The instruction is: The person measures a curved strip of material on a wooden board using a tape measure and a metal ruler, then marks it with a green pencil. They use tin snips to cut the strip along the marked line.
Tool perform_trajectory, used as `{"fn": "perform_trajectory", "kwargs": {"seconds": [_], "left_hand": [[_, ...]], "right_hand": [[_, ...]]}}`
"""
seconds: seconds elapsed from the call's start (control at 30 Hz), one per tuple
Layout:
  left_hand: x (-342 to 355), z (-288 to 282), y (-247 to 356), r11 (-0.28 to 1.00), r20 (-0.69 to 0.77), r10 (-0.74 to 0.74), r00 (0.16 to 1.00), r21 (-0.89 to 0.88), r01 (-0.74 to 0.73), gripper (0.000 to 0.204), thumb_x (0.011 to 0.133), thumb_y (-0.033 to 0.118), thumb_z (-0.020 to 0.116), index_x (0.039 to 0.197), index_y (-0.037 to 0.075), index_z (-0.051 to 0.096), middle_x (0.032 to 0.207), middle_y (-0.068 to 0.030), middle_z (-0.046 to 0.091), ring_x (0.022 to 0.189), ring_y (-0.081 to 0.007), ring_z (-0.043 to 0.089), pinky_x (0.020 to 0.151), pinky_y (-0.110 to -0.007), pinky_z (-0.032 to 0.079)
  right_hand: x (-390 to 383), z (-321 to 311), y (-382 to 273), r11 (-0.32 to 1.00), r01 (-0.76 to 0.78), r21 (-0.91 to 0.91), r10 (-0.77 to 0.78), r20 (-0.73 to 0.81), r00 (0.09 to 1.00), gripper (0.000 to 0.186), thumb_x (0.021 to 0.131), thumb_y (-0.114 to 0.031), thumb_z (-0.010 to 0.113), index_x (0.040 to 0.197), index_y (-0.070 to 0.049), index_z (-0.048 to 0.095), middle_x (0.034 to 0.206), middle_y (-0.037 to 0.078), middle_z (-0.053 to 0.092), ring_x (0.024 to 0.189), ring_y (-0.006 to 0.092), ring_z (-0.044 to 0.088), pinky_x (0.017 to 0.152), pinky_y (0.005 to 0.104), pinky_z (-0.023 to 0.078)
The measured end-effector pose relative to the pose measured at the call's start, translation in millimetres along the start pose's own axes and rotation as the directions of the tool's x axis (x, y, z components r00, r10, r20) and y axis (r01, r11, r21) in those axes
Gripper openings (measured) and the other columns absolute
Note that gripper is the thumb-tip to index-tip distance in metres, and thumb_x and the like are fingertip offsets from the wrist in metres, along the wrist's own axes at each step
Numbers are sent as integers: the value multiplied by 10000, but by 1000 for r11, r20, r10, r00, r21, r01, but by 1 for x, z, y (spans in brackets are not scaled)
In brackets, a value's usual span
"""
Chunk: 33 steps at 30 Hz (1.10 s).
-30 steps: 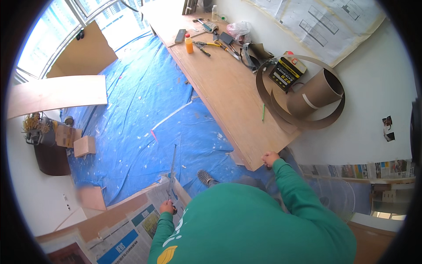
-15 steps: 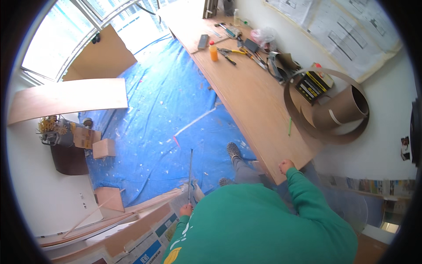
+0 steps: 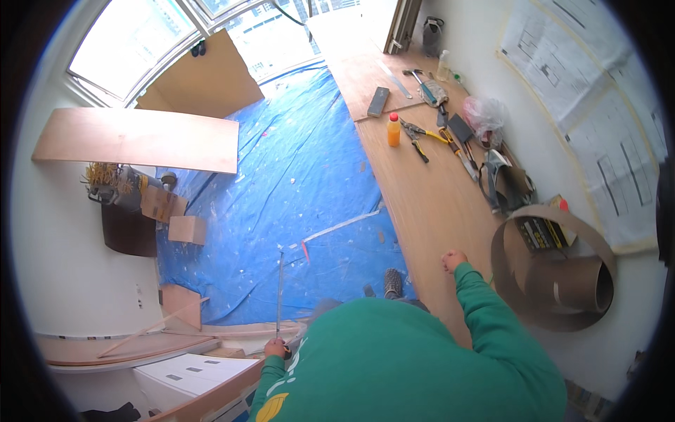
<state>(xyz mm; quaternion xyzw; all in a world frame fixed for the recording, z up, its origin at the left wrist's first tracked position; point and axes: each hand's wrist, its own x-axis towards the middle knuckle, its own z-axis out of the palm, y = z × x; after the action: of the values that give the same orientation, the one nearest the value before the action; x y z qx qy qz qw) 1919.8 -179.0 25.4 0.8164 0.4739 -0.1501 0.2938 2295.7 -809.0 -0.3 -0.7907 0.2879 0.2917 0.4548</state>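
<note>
My left hand (image 3: 275, 347) is closed around the near end of a long thin metal ruler (image 3: 279, 292), which points away from me over the blue tarp (image 3: 295, 183). My right hand (image 3: 453, 261) rests on a long wooden board (image 3: 429, 204) that serves as a work surface on my right; its fingers look loosely curled and hold nothing that I can make out. My green sleeves and torso fill the lower middle of the view. One shoe (image 3: 392, 283) shows at the board's near edge.
On the board lie an orange bottle (image 3: 393, 130), pliers (image 3: 416, 135), a hammer (image 3: 420, 82), a dark block (image 3: 378, 101) and a plastic bag (image 3: 484, 114). A coil of veneer edging (image 3: 555, 271) sits at right. Plywood panels (image 3: 140, 139) and cardboard boxes (image 3: 184, 229) stand at left.
The view has shifted forward and up, showing more of the window and the far tools. My left hand still holds the ruler; my right hand stays on the board.
</note>
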Motion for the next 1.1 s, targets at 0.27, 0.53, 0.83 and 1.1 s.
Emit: {"fn": "perform_trajectory", "kwargs": {"seconds": [0.27,0.53,0.83,1.1], "left_hand": [[66,-19,71,999,72,-42,996,-8,43,364,943,302,568,845,21,777,863,-188,745,838,-333,717,815,-455,542],[258,-64,132,994,182,9,983,106,-28,358,961,312,572,828,25,742,829,-187,733,812,-319,721,759,-456,549],[497,-174,347,957,-54,277,959,-75,-280,352,962,297,596,827,0,729,810,-168,729,737,-287,683,728,-436,534],[540,-155,498,949,-11,310,951,-63,-310,361,978,318,594,847,12,733,803,-153,723,739,-270,687,718,-427,537]], "right_hand": [[83,34,-69,985,3,-173,7,58,998,151,926,-187,676,895,-39,691,734,87,694,613,193,664,572,357,563],[91,135,-185,907,31,-420,66,214,975,223,861,-306,767,887,-85,755,814,111,747,768,244,717,762,395,572],[158,181,-420,983,179,-32,-174,112,978,271,917,-331,732,888,-64,696,739,63,707,598,139,640,577,330,532],[312,181,-560,981,138,-133,-185,-460,869,724,832,-500,776,1321,-3,584,1250,193,635,1178,328,617,978,454,538]]}}
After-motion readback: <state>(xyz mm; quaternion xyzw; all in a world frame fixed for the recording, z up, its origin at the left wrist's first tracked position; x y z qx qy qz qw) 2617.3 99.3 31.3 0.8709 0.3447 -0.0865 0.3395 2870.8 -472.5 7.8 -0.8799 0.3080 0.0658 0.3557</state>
